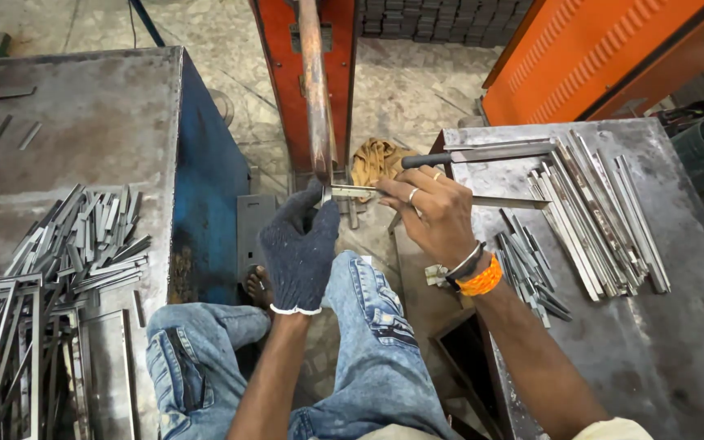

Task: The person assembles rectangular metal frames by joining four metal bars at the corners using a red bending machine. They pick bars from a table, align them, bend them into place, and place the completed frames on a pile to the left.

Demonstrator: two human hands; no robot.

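Head view: metal strip (450,198) lies left-right under the machine's vertical rod (314,98); bare right hand (433,213) pinches its middle, gloved left hand (301,248) closed around its left end, above the lap, beside right desk (662,342).

I count two hands at work: my left hand (299,248) in one dark knit glove, my right hand (436,213) bare, with two rings and two bangles at the wrist. Between them is one long metal strip (450,197). Two steel tables (83,122) flank me, each holding heaps of strips too many to count. One rag (375,159) lies on the floor.
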